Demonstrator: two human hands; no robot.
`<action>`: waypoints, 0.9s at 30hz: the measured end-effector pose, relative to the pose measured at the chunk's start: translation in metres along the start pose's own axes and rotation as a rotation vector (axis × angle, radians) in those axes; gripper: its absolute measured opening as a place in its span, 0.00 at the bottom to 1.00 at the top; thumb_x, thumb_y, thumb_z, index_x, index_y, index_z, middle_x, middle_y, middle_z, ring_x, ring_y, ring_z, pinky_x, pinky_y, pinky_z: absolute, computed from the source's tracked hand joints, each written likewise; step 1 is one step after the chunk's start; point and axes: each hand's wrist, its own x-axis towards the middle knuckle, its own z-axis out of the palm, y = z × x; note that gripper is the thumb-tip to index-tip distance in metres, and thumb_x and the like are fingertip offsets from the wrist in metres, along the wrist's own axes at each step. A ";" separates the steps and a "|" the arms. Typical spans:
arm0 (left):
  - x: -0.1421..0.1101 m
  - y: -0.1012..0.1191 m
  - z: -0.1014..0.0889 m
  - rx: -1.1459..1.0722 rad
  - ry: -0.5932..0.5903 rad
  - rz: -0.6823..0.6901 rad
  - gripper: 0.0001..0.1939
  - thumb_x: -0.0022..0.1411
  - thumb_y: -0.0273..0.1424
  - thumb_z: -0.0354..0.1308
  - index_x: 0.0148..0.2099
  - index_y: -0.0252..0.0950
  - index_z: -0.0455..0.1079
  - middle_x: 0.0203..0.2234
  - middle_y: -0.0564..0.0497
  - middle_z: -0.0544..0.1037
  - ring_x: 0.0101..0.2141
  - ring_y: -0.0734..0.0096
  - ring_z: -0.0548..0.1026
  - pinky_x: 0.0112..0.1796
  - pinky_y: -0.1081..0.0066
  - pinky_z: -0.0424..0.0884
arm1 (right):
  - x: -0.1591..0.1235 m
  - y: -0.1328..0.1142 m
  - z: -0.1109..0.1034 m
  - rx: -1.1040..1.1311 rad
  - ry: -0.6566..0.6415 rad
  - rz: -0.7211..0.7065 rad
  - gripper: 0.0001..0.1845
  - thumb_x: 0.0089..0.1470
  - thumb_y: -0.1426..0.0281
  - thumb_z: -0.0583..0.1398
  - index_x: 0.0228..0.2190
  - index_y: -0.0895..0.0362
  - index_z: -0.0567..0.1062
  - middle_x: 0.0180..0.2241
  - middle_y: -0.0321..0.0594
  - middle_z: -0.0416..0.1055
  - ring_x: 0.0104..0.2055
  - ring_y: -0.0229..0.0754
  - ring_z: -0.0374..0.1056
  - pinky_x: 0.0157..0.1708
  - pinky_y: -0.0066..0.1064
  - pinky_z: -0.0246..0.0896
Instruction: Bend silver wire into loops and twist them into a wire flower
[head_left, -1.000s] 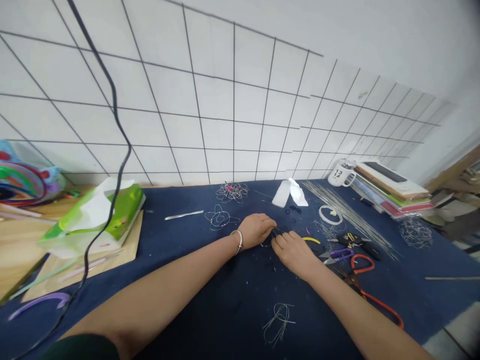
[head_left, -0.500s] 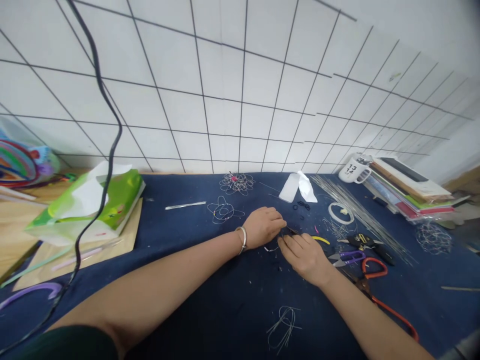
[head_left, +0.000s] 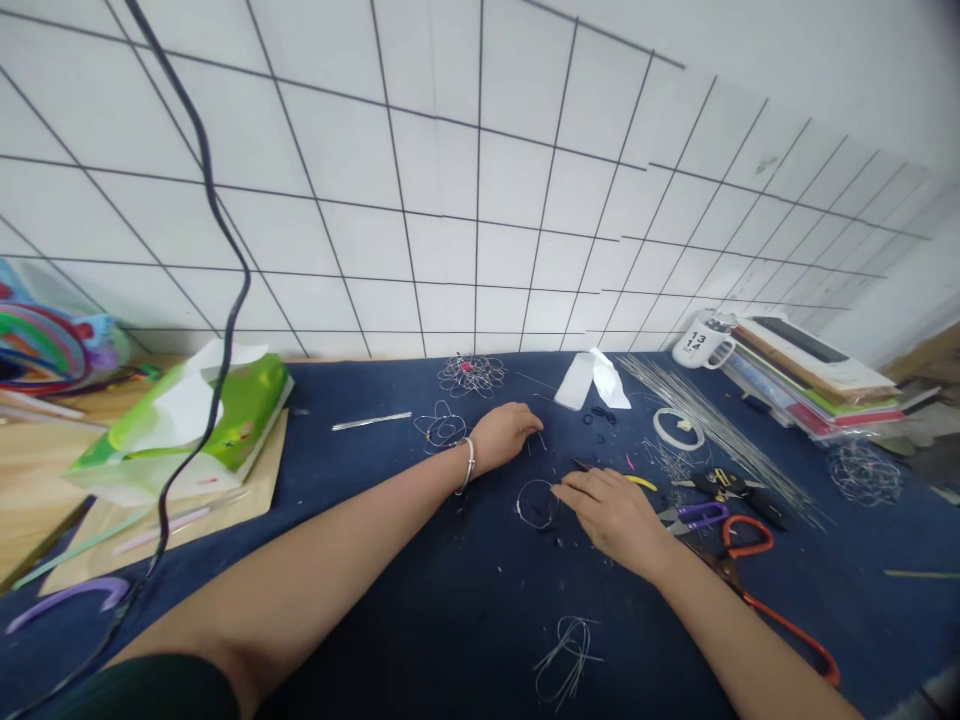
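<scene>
My left hand (head_left: pixel 508 436) is above the cloth with its fingers pinched together. A short thin strand (head_left: pixel 541 441), wire or thread, hangs from its fingertips. My right hand (head_left: pixel 613 512) is closed low over the cloth, its fingertips at the right edge of a thin wire ring (head_left: pixel 519 505). The ring has a small pale bit on its left side. Partly beneath my right hand lies a tool with a dark tip and a yellow handle (head_left: pixel 642 482). Farther back are a bent wire loop shape (head_left: pixel 441 428) and a wire flower with a red centre (head_left: pixel 466 367).
To the right lie purple snips (head_left: pixel 701 516), red-handled cutters (head_left: pixel 750 538), black pliers (head_left: pixel 727 484), a white tape roll (head_left: pixel 658 430) and long straight wires (head_left: pixel 720 420). Cut wires (head_left: pixel 566 660) lie in front. A mug (head_left: pixel 694 346) and tissue pack (head_left: pixel 255 410) stand behind.
My hands have moved apart: the left went up and to the left with the thin strand. The wire ring, mostly hidden before, now shows by my right fingertips.
</scene>
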 end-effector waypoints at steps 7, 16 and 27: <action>0.001 -0.002 0.003 -0.006 0.011 0.003 0.11 0.59 0.26 0.50 0.40 0.37 0.72 0.35 0.50 0.74 0.38 0.72 0.70 0.44 0.70 0.65 | -0.005 0.016 -0.008 -0.036 0.029 0.221 0.15 0.56 0.71 0.50 0.43 0.54 0.70 0.42 0.42 0.68 0.41 0.41 0.62 0.41 0.35 0.57; -0.002 0.003 0.000 -0.012 -0.010 0.060 0.13 0.58 0.23 0.48 0.38 0.37 0.73 0.35 0.49 0.73 0.39 0.71 0.69 0.43 0.70 0.66 | -0.012 0.037 -0.006 -0.027 -0.142 0.319 0.14 0.54 0.67 0.52 0.41 0.53 0.71 0.37 0.42 0.68 0.40 0.44 0.60 0.42 0.37 0.56; -0.003 0.007 -0.001 -0.002 -0.066 0.132 0.14 0.59 0.23 0.47 0.39 0.37 0.72 0.35 0.49 0.74 0.39 0.71 0.69 0.43 0.70 0.65 | -0.020 0.034 -0.023 0.035 -0.254 0.326 0.25 0.50 0.57 0.55 0.49 0.52 0.65 0.43 0.45 0.64 0.45 0.48 0.58 0.41 0.39 0.56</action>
